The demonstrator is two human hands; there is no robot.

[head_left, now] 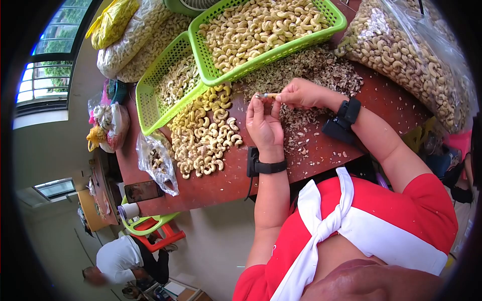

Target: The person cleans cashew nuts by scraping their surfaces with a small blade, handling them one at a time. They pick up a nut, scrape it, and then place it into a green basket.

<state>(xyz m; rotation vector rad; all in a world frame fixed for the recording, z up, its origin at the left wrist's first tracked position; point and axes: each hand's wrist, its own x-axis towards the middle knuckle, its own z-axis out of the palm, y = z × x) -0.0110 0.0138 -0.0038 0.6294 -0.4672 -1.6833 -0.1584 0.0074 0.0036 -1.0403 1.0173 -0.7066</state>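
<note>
Through the head camera I see both hands meeting over the middle of the bench (216, 189). The right hand (302, 94) is closed in a pinch around a slim, tan-handled tool (270, 95), which points toward 9 o'clock. The left hand (264, 129) has its thumb and fingertips bunched at the far end of that tool; anything pinched there is too small for me to make out. Taking the hands as my dial's centre, I find loose cashews (198, 143) spread on the bench at 8 o'clock, with a clear bag (156, 163) just beyond them. A heap of flaky skins (324, 67) lies at 1 to 2 o'clock, scraps trailing beneath the right wrist. At 12 o'clock I have a green basket (276, 53) full of cashews, a second basket (142, 103) toward 9 o'clock, and a large sack of nuts (409, 57) near 2 o'clock.
</note>
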